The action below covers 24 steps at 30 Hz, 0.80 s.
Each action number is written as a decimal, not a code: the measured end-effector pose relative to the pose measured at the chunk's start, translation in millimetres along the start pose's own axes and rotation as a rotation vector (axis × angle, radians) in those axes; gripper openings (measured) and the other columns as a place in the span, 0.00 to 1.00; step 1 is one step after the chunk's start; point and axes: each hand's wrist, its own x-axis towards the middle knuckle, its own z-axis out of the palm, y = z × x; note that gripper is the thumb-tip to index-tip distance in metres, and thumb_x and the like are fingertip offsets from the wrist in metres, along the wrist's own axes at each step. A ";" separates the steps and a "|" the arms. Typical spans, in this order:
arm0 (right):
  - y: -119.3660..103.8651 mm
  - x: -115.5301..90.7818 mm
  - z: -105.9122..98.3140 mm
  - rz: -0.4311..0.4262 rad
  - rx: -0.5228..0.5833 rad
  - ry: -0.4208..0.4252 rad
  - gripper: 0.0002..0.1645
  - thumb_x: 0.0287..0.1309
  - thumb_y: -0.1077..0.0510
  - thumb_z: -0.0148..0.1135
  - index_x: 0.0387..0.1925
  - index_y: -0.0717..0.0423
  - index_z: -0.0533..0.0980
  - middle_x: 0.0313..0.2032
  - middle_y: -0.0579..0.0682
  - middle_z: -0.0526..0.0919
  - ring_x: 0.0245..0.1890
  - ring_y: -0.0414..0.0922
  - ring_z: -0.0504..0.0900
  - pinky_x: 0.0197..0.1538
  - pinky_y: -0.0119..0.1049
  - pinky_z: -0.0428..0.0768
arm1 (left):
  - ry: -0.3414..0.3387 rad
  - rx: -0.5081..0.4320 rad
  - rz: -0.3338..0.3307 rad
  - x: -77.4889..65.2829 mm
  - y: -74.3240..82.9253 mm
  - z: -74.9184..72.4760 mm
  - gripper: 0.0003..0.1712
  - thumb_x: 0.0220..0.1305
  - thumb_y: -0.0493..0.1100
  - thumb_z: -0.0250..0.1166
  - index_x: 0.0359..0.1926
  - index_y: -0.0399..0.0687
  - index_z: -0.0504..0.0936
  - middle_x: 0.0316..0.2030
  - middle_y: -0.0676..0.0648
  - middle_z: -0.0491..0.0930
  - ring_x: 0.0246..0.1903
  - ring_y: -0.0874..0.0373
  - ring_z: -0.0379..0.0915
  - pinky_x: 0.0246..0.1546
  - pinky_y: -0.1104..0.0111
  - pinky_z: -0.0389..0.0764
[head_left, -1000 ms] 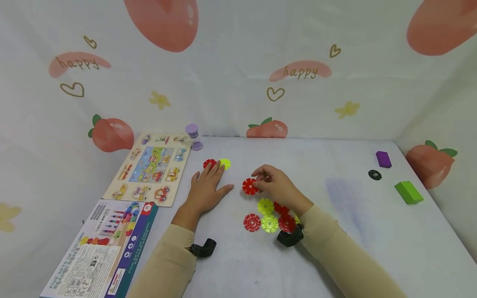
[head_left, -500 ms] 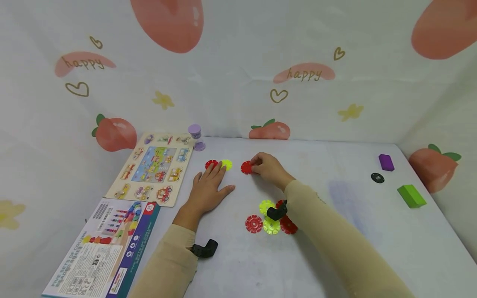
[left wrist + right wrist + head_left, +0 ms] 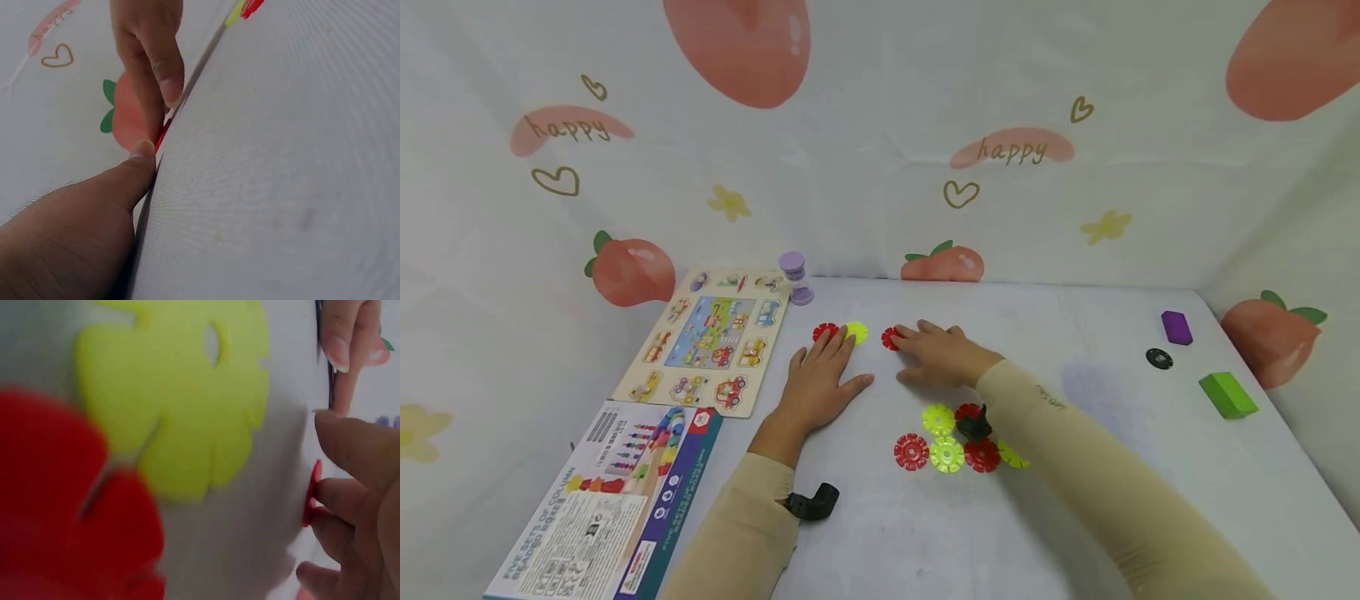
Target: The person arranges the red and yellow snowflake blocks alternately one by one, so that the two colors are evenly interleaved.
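While the puzzle board (image 3: 696,337) lies left, your left hand (image 3: 816,388) and right hand (image 3: 938,358) are apart, fingers outstretched. Toward the far side, the left's fingertips partly cover a red disc (image 3: 823,330) and yellow disc (image 3: 859,332), the right's a second red disc (image 3: 888,338).

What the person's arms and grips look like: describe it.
The left sleeve and right sleeve are long and beige; the right bears small dark lettering. A curved black fitting sits at each wrist. Left grip and right grip are bare.
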 end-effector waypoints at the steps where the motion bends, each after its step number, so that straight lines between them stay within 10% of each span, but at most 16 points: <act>1: -2.6 0.5 -0.2 0.000 -0.009 0.005 0.47 0.57 0.29 0.55 0.74 0.37 0.52 0.73 0.39 0.48 0.72 0.52 0.43 0.65 0.61 0.52 | -0.001 0.004 0.000 -0.1 -0.1 0.1 0.49 0.61 0.75 0.48 0.75 0.54 0.53 0.74 0.51 0.45 0.72 0.51 0.34 0.65 0.44 0.40; 24: -33.5 16.7 -0.4 0.092 0.011 0.035 0.55 0.54 0.18 0.33 0.75 0.42 0.49 0.74 0.44 0.45 0.72 0.54 0.43 0.64 0.64 0.49 | -0.010 0.005 0.004 1.1 -2.4 2.8 0.50 0.59 0.76 0.48 0.74 0.55 0.54 0.74 0.52 0.44 0.72 0.51 0.32 0.65 0.42 0.38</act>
